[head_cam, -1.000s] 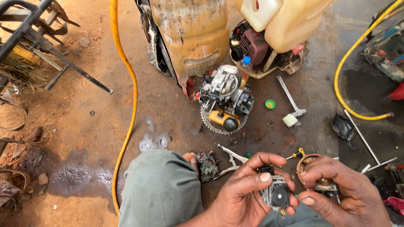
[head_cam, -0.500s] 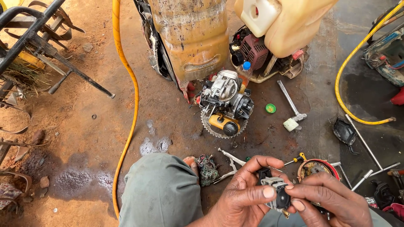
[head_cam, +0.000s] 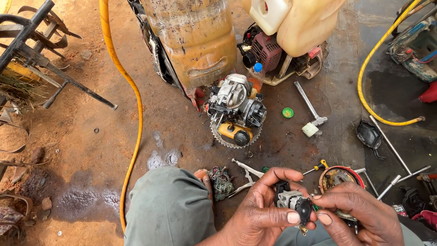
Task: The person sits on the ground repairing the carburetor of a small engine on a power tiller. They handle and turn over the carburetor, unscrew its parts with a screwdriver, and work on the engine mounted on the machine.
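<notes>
Both hands on a small carburetor (head_cam: 293, 203) at bottom edge of frame, left hand (head_cam: 261, 212) gripping it, right hand (head_cam: 359, 214) fingertips on its black cover; small engine (head_cam: 236, 109) sits on dirt ground (head_cam: 91, 136) beyond.

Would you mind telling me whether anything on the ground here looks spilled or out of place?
Yes: dark wet stains mark the reddish dirt beside the yellow hose, like spilled fluid. A small grey engine with a toothed wheel sits stripped on the ground, with a green cap loose nearby.
</notes>
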